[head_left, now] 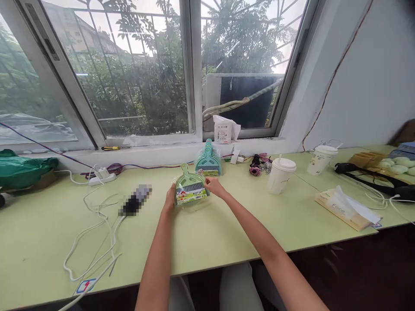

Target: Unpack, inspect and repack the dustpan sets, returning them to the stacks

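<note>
A pale green dustpan and brush set (190, 190), in clear wrapping with a printed label along its front, stands tilted on the table in front of me, handle toward the window. My left hand (170, 199) grips its left side, fingers partly hidden behind it. At its right edge, my right hand (214, 186) is closed in a pinch on the set or its wrapping; what exactly lies between the fingertips is too small to tell. Just behind, against the sill, leans a stack of similar blue-green dustpan sets (208, 157).
White cables and a pixelated dark object (134, 201) lie to the left, near a power strip (102, 178). On the right are two lidded paper cups (281, 176), a tissue pack (345, 209) and a black strap (372, 179). A screwdriver (110, 148) rests on the sill.
</note>
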A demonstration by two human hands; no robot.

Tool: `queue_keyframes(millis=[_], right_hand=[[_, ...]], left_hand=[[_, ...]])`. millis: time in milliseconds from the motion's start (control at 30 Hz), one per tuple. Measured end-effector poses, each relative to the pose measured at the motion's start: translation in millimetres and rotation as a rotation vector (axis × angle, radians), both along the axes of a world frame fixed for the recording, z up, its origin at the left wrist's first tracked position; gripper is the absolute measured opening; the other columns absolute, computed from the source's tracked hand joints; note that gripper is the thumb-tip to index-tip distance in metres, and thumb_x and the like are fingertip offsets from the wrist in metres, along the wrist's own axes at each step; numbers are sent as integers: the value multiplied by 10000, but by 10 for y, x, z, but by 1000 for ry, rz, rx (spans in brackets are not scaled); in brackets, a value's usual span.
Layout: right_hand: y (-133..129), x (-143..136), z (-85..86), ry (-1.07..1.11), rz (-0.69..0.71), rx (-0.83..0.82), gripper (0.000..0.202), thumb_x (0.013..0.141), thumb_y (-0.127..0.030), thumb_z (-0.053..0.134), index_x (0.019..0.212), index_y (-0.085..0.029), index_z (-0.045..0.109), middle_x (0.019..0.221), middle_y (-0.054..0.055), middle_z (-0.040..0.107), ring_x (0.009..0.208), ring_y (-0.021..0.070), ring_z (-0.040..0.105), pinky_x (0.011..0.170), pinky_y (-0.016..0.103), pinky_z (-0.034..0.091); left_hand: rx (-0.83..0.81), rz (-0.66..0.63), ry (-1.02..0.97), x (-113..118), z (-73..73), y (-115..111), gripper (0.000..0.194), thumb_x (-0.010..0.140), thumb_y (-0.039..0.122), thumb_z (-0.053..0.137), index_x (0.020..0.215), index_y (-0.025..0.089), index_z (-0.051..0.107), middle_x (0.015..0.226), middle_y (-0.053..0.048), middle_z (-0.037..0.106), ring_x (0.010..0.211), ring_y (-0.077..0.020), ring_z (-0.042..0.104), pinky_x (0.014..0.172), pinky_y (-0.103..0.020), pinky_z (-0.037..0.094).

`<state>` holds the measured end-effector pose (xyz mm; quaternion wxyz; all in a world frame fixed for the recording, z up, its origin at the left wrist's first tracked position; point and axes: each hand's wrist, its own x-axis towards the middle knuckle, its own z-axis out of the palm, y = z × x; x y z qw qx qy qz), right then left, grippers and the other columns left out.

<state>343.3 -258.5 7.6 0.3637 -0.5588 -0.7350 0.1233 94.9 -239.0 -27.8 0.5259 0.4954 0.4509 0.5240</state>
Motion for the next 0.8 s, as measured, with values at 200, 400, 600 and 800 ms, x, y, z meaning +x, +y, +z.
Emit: queue_keyframes(millis=[200,400,600,800], right_hand=[[-298,63,-162,152,-198,42,142,863,-267,457,911,-198,571,932,54,631,831,172,586,746,267,425],[-571,-229,-280,-4,20,168,291,916,-356,445,734,-199,610,844,71,630,890,200,574,899,341,399],[-480,-374,-449,571,-80,-131,426,879,-527,446,673,-196,617,679,21,646,607,151,586,662,289,488],[-418,-204,-436,1187,-134,-222,353,657,-392,763,883,-195,577,821,6,694,740,130,657,740,259,548]], left_hand=[[-136,-252,-85,160,68,-171,436,721,449,685,1046,174,588,931,-116,692,827,-249,676,744,-376,549],[-104,-143,-122,273,5,-110,437,710,380,695,1074,192,545,994,-84,673,840,-216,666,667,-312,555],[-55,-106,-145,280,19,-105,522,727,398,679,1181,223,492,1052,-70,656,837,-192,663,663,-296,555],[-70,-264,-146,331,81,-204,550,737,368,669,1238,234,487,1064,-70,654,811,-188,659,667,-307,551]])
